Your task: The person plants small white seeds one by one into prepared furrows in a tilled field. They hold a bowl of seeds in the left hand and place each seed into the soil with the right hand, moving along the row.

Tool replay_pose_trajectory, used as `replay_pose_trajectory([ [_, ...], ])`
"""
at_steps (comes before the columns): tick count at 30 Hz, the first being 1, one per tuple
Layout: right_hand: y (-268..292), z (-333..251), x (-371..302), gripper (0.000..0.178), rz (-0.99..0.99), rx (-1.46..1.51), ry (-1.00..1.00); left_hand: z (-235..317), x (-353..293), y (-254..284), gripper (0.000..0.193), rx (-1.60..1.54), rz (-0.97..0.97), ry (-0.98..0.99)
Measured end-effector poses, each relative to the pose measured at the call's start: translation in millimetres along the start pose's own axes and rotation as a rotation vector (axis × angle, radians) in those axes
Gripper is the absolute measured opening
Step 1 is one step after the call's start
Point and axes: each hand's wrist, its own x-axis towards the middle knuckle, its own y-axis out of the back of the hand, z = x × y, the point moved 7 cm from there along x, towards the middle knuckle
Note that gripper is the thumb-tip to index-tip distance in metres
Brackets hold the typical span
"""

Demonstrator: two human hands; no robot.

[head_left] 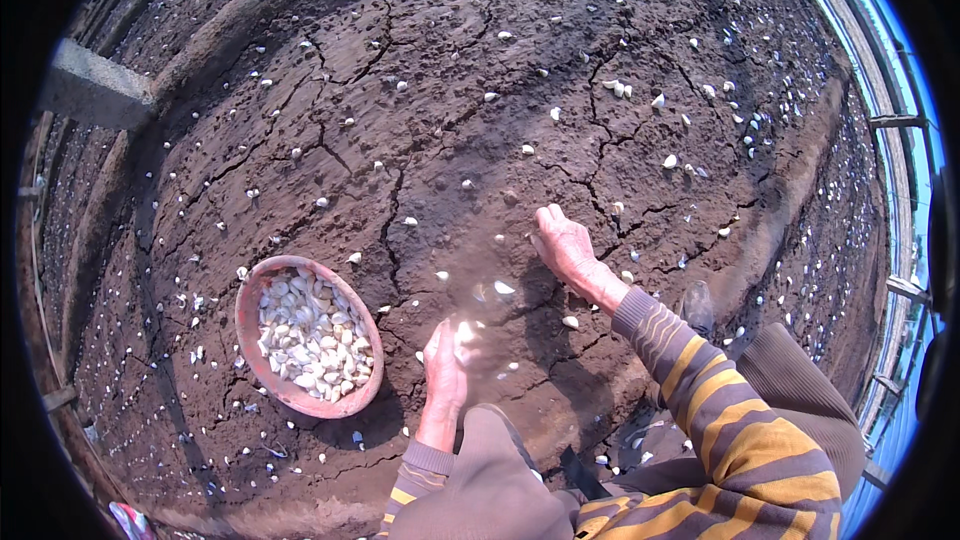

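My left hand (pixel 444 372) is cupped in front of my knee, its fingers curled around a few whitish garlic cloves (pixel 464 333) that look washed out by glare. Low over the cracked brown soil (pixel 450 160), my right hand (pixel 568 252) has its fingertips pressed together; whatever lies between them is hidden. To the left of my left hand, a reddish bowl (pixel 376 360) stands on the soil, filled with many loose cloves (pixel 315 335). A single clove (pixel 503 288) shows between my two hands, and another clove (pixel 570 322) lies below my right wrist.
Single cloves dot the soil all around, with a small cluster of cloves (pixel 618 89) farther off. A grey post (pixel 100 85) rises at the left, beside a raised soil ridge (pixel 215 30). Framing with blue sheeting (pixel 905 470) runs along the right edge.
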Motion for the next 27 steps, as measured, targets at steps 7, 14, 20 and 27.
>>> replay_pose_trajectory([
  [7, 21.1, 52.0, -15.7, 0.023, -0.030, 0.008, -0.010, -12.6, 6.1, 0.7, 0.035, 0.017, -0.013, 0.016],
  [14, 38.7, 58.6, 19.0, 0.009, 0.099, 0.046, 0.000, -6.7, 3.0, -4.9, 0.035, 0.036, 0.005, 0.022],
  [20, 26.9, 33.4, 45.0, 0.011, -0.129, -0.306, 0.072, -18.0, 8.8, -0.1, 0.035, 0.022, 0.006, 0.035],
  [27, 8.0, 38.7, 45.7, 0.010, -0.075, -0.352, 0.136, -14.1, 12.4, -8.5, 0.035, 0.025, -0.018, 0.015],
])
